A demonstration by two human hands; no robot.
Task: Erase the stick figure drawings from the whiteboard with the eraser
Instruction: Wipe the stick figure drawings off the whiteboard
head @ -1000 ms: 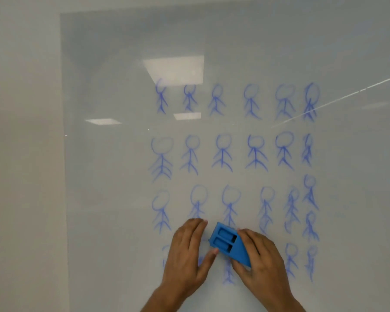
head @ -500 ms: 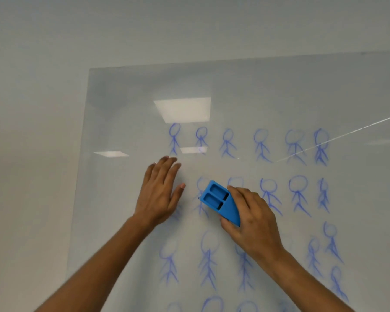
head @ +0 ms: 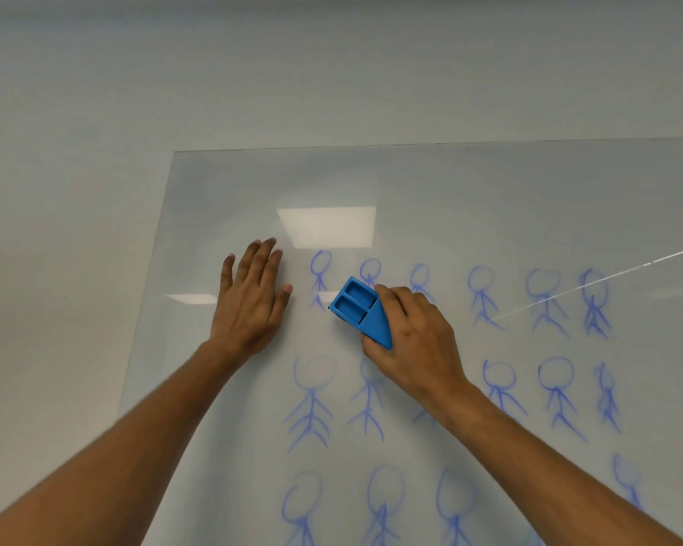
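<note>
Now the right hand [head: 415,340] holds the blue eraser [head: 361,311] against the whiteboard [head: 221,183]. Its fingers are curled around the eraser's right end, and the thumb is tucked under it. The eraser is tilted, with two little hollow boxes showing on its back. It sits in the top row of blue stick figure drawings [head: 549,301], between the first and third little men, and it covers part of the second one. The left hand [head: 251,297] lies flat on the board, just left of the first little man. Its fingers are straight and close together, pointing up, with the thumb out to the side. More rows of little men fill the board below both arms.
</note>
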